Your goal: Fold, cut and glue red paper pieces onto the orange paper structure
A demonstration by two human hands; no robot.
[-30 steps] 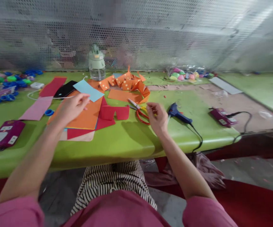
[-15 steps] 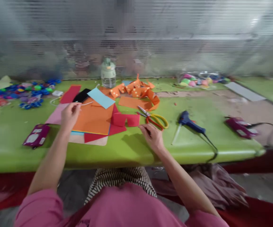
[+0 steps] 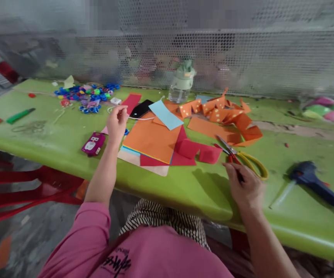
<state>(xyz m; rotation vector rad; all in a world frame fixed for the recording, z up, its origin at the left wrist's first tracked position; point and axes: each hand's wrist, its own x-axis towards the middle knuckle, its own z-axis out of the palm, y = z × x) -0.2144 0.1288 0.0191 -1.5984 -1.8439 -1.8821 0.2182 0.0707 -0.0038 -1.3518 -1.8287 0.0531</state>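
My left hand (image 3: 116,122) is raised over the green table (image 3: 68,150) with its fingers pinched on a thin white cable (image 3: 139,118) that runs toward a black phone (image 3: 141,108). Just right of it lies a stack of orange, red and blue paper sheets (image 3: 152,141) with a light blue card (image 3: 165,114) on top. My right hand (image 3: 243,185) rests near the table's front edge, fingers curled on a thin dark object I cannot make out, touching the handles of the red and yellow scissors (image 3: 242,156).
Folded red paper (image 3: 197,150) and orange dotted paper strips (image 3: 227,112) lie mid-table. A blue glue gun (image 3: 314,181) is at the right, a purple packet (image 3: 93,143) and coloured bottle caps (image 3: 82,96) at the left, a water bottle (image 3: 181,83) by the mesh wall. A red chair (image 3: 24,185) stands left.
The camera has swung left. My left hand moved off the orange sheets to the white cable. My right hand drew back from the scissors toward the table's front edge.
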